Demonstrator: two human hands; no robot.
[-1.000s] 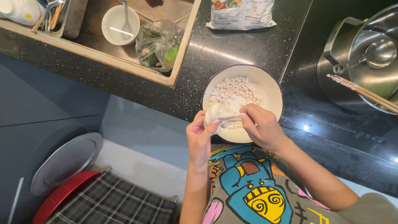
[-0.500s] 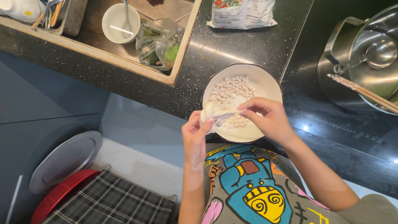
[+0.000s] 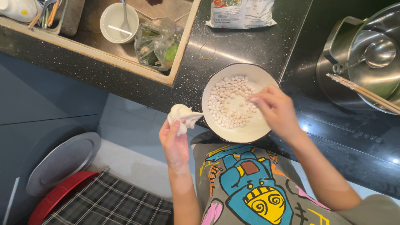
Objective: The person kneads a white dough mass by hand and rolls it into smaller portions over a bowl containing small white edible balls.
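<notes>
White dough lump (image 3: 182,116) pinched in the left hand (image 3: 175,141), held just left of the bowl (image 3: 254,131) w/ small dough balls (image 3: 231,102). Right hand (image 3: 275,110) hovers over the bowl, fingers curled; can't tell if it's holding anything. Hands apart.

A steel pot (image 3: 366,62) holds a ladle (image 3: 377,53) (chopsticks (image 3: 362,92) across the rim).
</notes>
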